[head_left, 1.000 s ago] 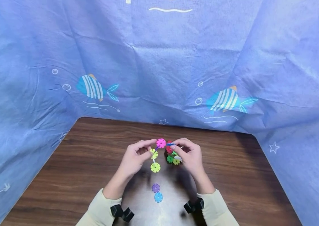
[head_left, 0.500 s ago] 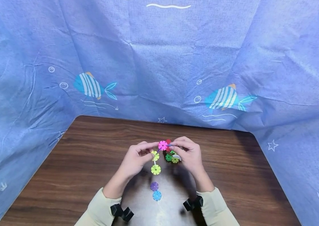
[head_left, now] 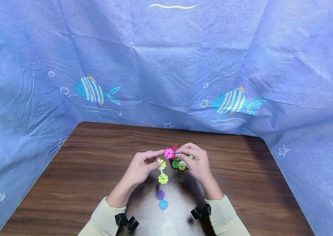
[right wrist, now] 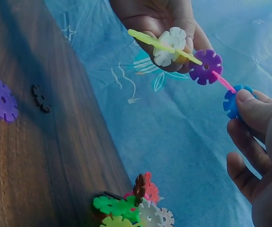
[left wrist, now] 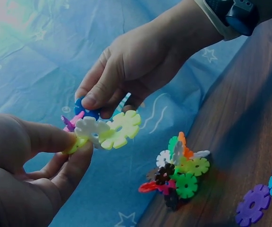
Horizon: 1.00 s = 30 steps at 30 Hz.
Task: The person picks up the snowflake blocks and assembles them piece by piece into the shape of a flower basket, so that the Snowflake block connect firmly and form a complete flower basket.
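My left hand (head_left: pixel 141 166) pinches a yellow slotted snowflake disc (left wrist: pixel 78 145) between thumb and fingers, part of a short chain. A white disc (right wrist: pixel 163 56) links it to an end yellow disc (head_left: pixel 163 179), which hangs toward me. On the other side the chain runs through a purple disc (right wrist: pixel 206 67) to a pink disc (head_left: pixel 169 153), near the left index fingertip. Opposite, my right hand (head_left: pixel 196 161) pinches a blue disc (right wrist: pixel 232 101) by thumb and fingers. The blue disc meets the pink one's edge, set crosswise to it.
A clump of joined snowflake discs (left wrist: pixel 186 184) in several colours sits on the wooden table (head_left: pixel 101 170) behind and below the right hand. Nearer me lie a loose purple disc (head_left: pixel 160 194) and a light blue disc (head_left: pixel 163 204). A black disc (right wrist: pixel 41 98) lies on the wood.
The blue disc was apart from the pink one a second ago; now they meet. The left hand has shifted slightly right with the chain, and the right hand slightly left.
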Tool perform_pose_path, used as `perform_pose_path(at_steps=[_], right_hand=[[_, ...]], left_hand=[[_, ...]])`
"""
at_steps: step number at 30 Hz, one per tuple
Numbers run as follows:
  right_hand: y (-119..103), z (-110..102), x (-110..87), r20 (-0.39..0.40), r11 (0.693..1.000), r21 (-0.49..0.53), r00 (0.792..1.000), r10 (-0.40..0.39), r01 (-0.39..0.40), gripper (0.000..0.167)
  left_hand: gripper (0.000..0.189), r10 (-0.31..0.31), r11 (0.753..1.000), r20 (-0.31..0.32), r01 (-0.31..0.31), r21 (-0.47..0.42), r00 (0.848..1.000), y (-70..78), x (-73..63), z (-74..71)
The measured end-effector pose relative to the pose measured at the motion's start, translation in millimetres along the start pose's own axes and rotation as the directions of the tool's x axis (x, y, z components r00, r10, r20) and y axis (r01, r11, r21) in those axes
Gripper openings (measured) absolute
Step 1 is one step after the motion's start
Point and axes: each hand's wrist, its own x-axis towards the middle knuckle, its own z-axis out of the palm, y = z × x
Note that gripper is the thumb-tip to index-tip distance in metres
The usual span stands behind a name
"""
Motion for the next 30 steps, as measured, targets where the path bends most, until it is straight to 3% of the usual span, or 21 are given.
perform_pose_path(at_steps=[8,14,17,23,26,28,30], right_hand=[[-9.5,2.4,4.4,0.027,0.996,-0.021,0.996,-0.09,0.091,0.014],[-1.4,4.8,3.5,-0.005,0.997,0.079,1.0,-0.009,0.009,0.012],[0.1,4.1,2.1,-0.002,0.99,0.142,1.0,0.022,-0.021,0.011],[-6.3,-3.3,-4.7,0.065,0.977,0.15,0.988,0.143,-0.151,0.026],[-5.8,-3.9,-11.1,0.091,0.974,0.111,0.978,0.187,-0.196,0.031],[-4.4,-1.4,-16.8,0.162,0.978,0.054,0.969,0.188,-0.199,0.026],[-2.8,3.9,-22.5,0.293,0.985,-0.022,0.94,0.173,-0.174,0.019]], left_hand=[[0.038,-0.01,0.999,0.012,0.011,-0.043,1.0,1.6,-2.2,-2.0],[0.045,0.003,0.996,0.004,-0.003,-0.084,1.0,7.4,-2.0,-3.6],[0.049,-0.006,0.998,-0.026,0.004,-0.06,1.0,9.1,-0.4,-3.9],[0.038,0.027,0.996,-0.126,-0.016,0.091,0.992,8.8,0.0,-8.0],[0.036,0.052,0.994,-0.179,-0.034,0.106,0.982,8.7,0.1,-13.4],[0.036,0.063,0.994,-0.209,-0.044,0.096,0.976,8.3,0.8,-17.4],[0.038,0.064,0.996,-0.23,-0.046,0.079,0.971,8.2,1.6,-20.8]])
